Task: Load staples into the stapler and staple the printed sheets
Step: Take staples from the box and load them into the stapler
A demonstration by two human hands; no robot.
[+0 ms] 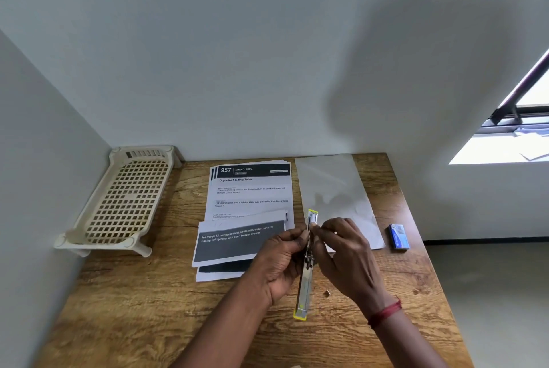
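Both grips were on the stapler [306, 287], which was swung open full length above the desk [148, 308]. The left grip [282, 260] curled round its middle. The right grip [344, 254] pinched its upper rail; any staples there were too small to tell. Light, stiff and slick, it probably flops at the hinge and is best held by its sides. Printed sheets [249, 189] lay just left of the left grip, and a staple box [399, 237] lay right of the right grip.

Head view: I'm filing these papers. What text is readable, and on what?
"957 DINING AREA": far printed sheet, header.
"Organize Folding Table": same sheet, title.
"1) Folding table is in a folded state and placed at the designated location.": same sheet.
"Ice tray (6-12 compartments), kettle with water, sink for rinsing, refrigerator with open freezer drawer": near sheet, dark band.
Remaining small print, blue box label: too blurred.
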